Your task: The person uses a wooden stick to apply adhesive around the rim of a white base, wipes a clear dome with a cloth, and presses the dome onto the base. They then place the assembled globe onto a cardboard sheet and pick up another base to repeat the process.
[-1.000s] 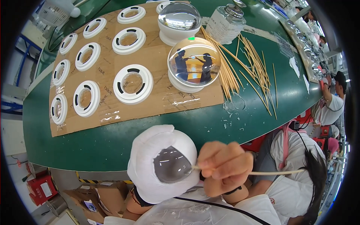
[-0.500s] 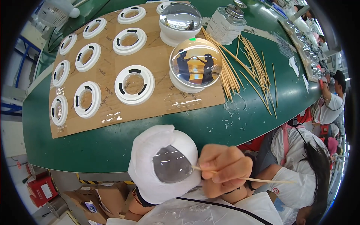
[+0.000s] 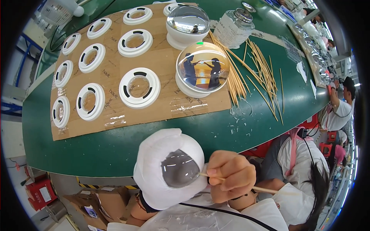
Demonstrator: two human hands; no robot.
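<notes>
My left hand point(image 3: 148, 169), in a white glove or cloth covering, is closed around a clear dome or ball point(image 3: 180, 169) with white material about it. Where the white covering ends and the ball's white base begins is hard to make out. My bare right hand point(image 3: 231, 175) pinches a thin wooden stick point(image 3: 266, 190). The stick's tip rests at the right edge of the clear surface, and its other end points to the lower right.
On the green table point(image 3: 96, 154), a cardboard sheet point(image 3: 111, 86) carries several white rings point(image 3: 139, 87), a ball with a sunset couple picture point(image 3: 202, 67) and a clear ball on a white base point(image 3: 187, 19). Wooden sticks point(image 3: 266, 73) and a glass jar point(image 3: 233, 29) lie right. A co-worker point(image 3: 296, 192) sits nearby.
The stick has swung a little, its far end now pointing lower. My right hand has shifted slightly left; the ball and left hand have moved slightly right in view.
</notes>
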